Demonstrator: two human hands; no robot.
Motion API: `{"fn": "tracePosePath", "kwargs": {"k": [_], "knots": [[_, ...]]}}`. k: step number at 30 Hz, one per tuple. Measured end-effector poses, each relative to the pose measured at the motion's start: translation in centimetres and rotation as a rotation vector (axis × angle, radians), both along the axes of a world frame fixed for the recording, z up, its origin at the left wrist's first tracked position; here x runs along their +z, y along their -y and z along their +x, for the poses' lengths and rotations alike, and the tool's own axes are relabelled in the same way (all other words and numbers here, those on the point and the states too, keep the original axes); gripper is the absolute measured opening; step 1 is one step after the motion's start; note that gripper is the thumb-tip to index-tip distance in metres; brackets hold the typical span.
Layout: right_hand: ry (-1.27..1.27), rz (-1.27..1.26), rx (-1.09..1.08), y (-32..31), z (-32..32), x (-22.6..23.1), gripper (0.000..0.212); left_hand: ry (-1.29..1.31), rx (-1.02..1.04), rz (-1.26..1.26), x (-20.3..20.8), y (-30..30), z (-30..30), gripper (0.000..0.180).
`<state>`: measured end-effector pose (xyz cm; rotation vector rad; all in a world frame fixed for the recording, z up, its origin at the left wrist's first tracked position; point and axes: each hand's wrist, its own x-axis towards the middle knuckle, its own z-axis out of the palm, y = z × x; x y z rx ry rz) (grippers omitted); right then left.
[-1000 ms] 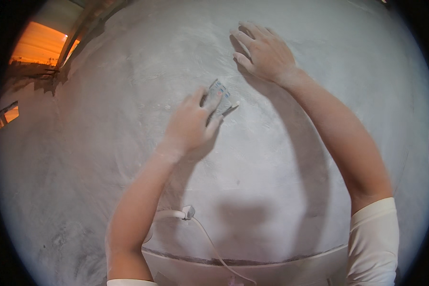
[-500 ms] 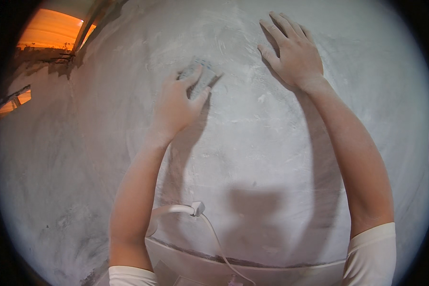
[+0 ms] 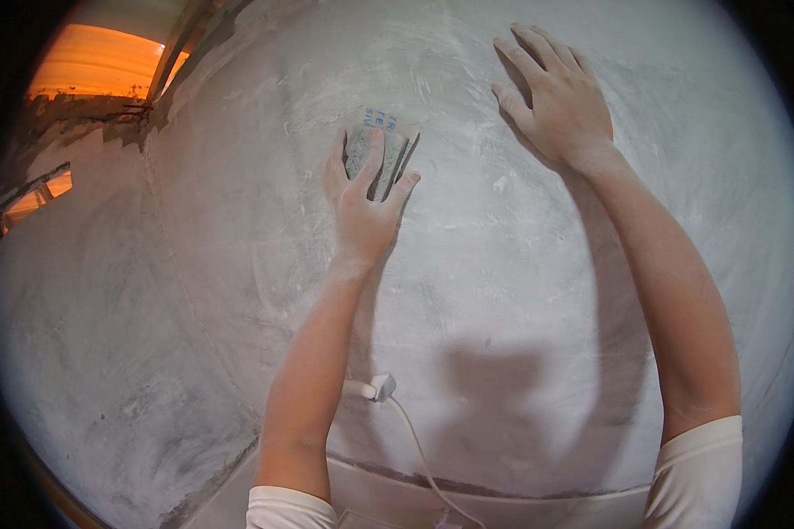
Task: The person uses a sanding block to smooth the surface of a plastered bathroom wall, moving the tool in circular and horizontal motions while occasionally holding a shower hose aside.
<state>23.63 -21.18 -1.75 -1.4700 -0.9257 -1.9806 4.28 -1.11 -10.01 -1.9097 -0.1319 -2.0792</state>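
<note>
My left hand (image 3: 362, 216) grips a grey sanding block (image 3: 392, 152), pressed against the grey plastered wall (image 3: 476, 247). Sandpaper (image 3: 379, 118) with blue print on its back sticks out past the block's upper edge. Fingers and thumb reach round the block's sides. Farther right and a little higher, my right hand (image 3: 560, 106) lies flat on the wall with its fingers spread and nothing in it. Pale dust coats both hands.
A white plug (image 3: 383, 387) with a hanging white cable (image 3: 423, 458) is below my left hand. A pale ledge (image 3: 538, 510) runs along the wall's foot. Orange light shows through a large opening (image 3: 97, 60) and a small one (image 3: 35, 201) at upper left.
My left hand has shifted right with the sanding block, which now shows more clearly. The view has turned slightly left; my right hand keeps its place on the wall.
</note>
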Motion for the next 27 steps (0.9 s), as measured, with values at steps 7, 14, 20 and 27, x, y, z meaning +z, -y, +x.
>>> {"fn": "tracePosePath", "kwargs": {"k": [7,14,20,27], "knots": [[0.024,-0.008,0.054,0.8,-0.2,0.1,0.054,-0.057,-0.039,-0.105,0.4,0.4,-0.3,0.05],[0.028,0.003,0.13,0.2,-0.3,-0.4,0.054,0.067,0.024,-0.182,1.9,0.3,-1.3,0.045],[-0.034,-0.035,0.078,0.5,-0.1,-0.1,0.057,-0.288,-0.062,-0.099,6.2,-1.0,-3.1,0.046],[0.006,-0.073,0.166,1.1,0.4,2.9,0.062,-0.463,0.021,0.163,3.7,4.1,-0.2,0.051]]}}
